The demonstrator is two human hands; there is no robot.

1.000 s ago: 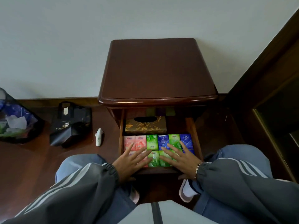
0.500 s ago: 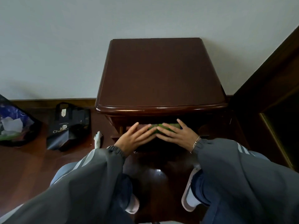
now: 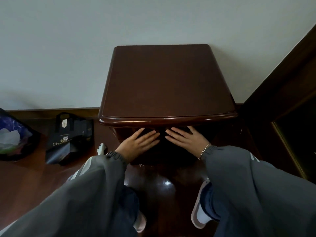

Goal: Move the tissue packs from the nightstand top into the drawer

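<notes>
Against the wall [image 3: 68, 48], the nightstand [image 3: 167, 82] has left hand [image 3: 136, 142] and right hand [image 3: 188, 141] flat on its drawer [image 3: 162, 156], each grip released; push evenly to seat it squarely.

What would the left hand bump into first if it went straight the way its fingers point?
Probably the right hand, whose fingertips lie just across a narrow gap on the dark drawer front; depth is unclear.
</notes>
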